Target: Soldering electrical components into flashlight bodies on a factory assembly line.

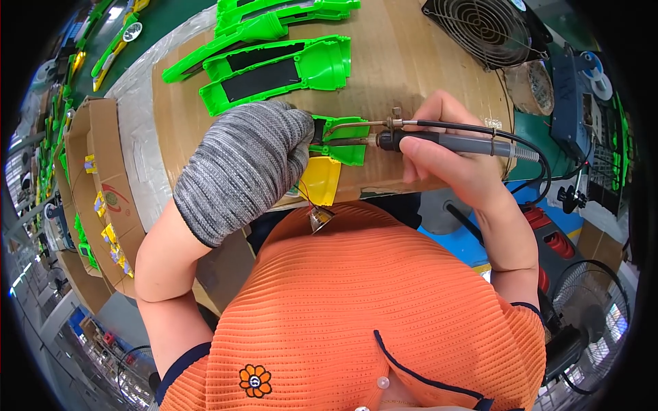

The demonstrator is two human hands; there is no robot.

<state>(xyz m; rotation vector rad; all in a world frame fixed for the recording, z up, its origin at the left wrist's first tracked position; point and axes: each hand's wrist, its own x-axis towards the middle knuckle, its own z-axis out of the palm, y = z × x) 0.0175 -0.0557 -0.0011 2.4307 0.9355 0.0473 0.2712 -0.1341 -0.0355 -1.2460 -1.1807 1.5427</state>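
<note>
My left hand (247, 168), in a grey striped knit glove, is closed around a green plastic housing (353, 153) at the near edge of the work surface. Below that housing a yellow plastic piece (321, 182) sticks out from under the glove. A small shiny round part (320, 218) hangs on thin wires in front of my orange shirt. My bare right hand (456, 157) grips a soldering iron (459, 142) with a thin metal feed tube (360, 125) along its top. The iron's tip points left into the green housing; exact contact cannot be made out.
Several green housing halves (274, 72) with black inserts lie on the cardboard (404, 68) beyond my left hand. A black fan (483, 27) stands far right, near a blue-grey unit (571, 89) with a wire spool (596, 77). A cardboard box (103, 147) is at left.
</note>
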